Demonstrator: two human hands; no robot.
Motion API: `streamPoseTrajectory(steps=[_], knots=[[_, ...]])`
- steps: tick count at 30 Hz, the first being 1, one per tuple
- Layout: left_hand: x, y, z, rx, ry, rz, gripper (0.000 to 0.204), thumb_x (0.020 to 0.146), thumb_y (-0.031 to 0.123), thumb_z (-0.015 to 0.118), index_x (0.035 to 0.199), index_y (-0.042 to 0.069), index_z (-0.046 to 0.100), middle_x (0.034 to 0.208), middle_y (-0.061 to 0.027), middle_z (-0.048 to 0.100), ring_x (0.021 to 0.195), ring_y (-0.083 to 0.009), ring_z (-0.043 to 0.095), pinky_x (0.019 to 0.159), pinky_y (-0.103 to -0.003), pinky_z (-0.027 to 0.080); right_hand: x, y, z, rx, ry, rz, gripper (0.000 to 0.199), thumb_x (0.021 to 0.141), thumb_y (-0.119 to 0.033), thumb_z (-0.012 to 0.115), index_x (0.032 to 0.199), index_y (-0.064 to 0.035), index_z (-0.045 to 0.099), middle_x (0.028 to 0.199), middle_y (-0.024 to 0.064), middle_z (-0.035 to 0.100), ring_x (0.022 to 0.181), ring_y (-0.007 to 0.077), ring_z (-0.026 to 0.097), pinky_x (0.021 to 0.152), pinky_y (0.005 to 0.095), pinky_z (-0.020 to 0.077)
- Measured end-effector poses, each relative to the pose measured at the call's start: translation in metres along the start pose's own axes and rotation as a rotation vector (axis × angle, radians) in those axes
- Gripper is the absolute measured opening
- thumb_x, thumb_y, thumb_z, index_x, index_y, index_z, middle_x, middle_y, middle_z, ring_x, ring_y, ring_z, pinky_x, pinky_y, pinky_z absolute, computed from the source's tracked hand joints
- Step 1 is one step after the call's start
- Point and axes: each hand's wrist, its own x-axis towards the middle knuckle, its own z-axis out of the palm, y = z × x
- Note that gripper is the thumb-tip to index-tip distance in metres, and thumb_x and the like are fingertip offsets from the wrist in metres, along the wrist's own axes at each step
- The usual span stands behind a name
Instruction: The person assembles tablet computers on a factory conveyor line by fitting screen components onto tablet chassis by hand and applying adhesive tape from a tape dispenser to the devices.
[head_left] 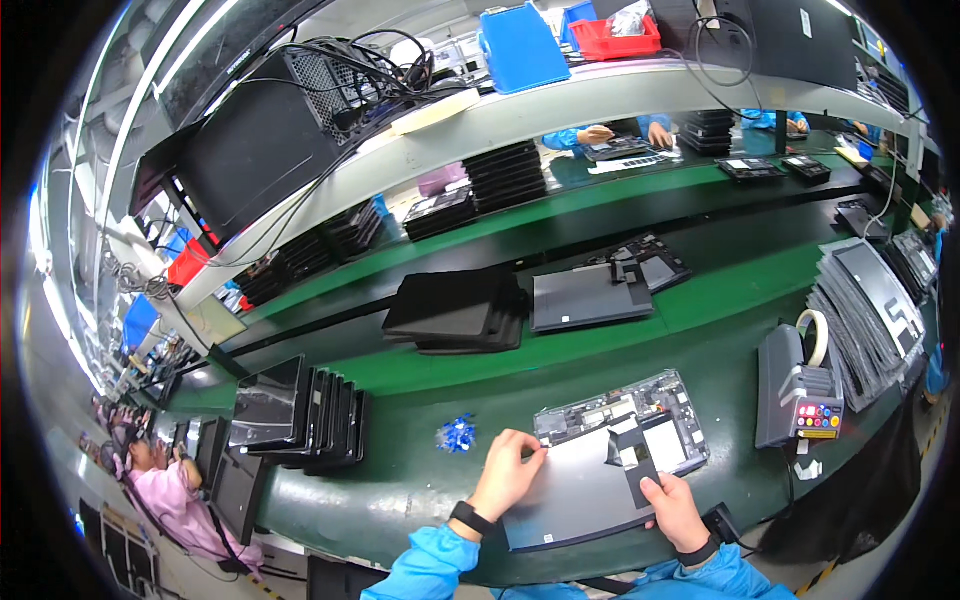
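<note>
An opened tablet (575,495) lies in front of me on the green bench, its grey panel toward me and its exposed circuit board (600,410) along the far side. Black tape or flex (632,465) crosses the panel's right part, beside a white rectangular piece (663,446). At the panel's upper left edge, my left hand (508,470) has thumb and forefinger pinched together; whatever is between them is too small to make out. My right hand (679,512) grips the panel's lower right edge, thumb on top and fingers partly hidden below.
Small blue pieces (456,433) lie left of the tablet. Upright dark screens (300,415) stand farther left. Black foam sheets (455,308) and another opened tablet (590,297) sit behind. A tape dispenser (800,390) and stacked panels (868,315) stand right. A shelf (440,125) spans overhead.
</note>
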Motion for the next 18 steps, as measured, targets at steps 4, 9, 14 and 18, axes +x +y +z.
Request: streamPoseTrajectory(steps=[4,9,14,18], knots=[[-0.012,0.003,0.012,-0.017,0.047,0.007,0.013,0.078,0.012,0.064,0.085,0.003,0.058,0.096,-0.0154,0.056,0.098,-0.0333,0.052,0.086,-0.039,0.042,0.005,0.003,0.0,0.007,-0.019,0.003,0.025,0.094,-0.024,0.054,0.101,-0.0012,0.061,0.077,0.0002,0.062,0.059,0.0044,0.054,0.042,0.0195,0.0438],[-0.002,0.006,0.03,0.051,0.123,-0.075,0.012,0.08,0.013,0.064,0.082,0.004,0.057,0.091,-0.0138,0.055,0.092,-0.033,0.051,0.082,-0.042,0.042,0.002,0.002,0.002,0.012,-0.013,-0.001,0.025,0.095,-0.023,0.052,0.097,0.0008,0.061,0.073,0.0013,0.061,0.054,0.0057,0.053,0.042,0.0197,0.043],[0.012,0.006,0.021,0.101,0.258,0.137,0.009,0.081,0.01,0.062,0.078,0.003,0.056,0.089,-0.0138,0.056,0.089,-0.0319,0.052,0.079,-0.039,0.042,0.004,0.005,-0.002,0.019,-0.025,-0.01,0.025,0.094,-0.022,0.053,0.102,0.0,0.061,0.077,0.001,0.063,0.057,0.0045,0.054,0.042,0.0194,0.0443],[0.032,-0.05,-0.051,0.024,0.165,-0.066,0.014,0.081,0.016,0.064,0.078,0.002,0.061,0.077,-0.0126,0.057,0.076,-0.029,0.055,0.069,-0.039,0.045,0.003,0.007,-0.006,0.013,-0.036,0.006,0.026,0.094,-0.024,0.055,0.102,-0.0009,0.062,0.077,0.0007,0.062,0.059,0.0047,0.055,0.043,0.0201,0.0453]])
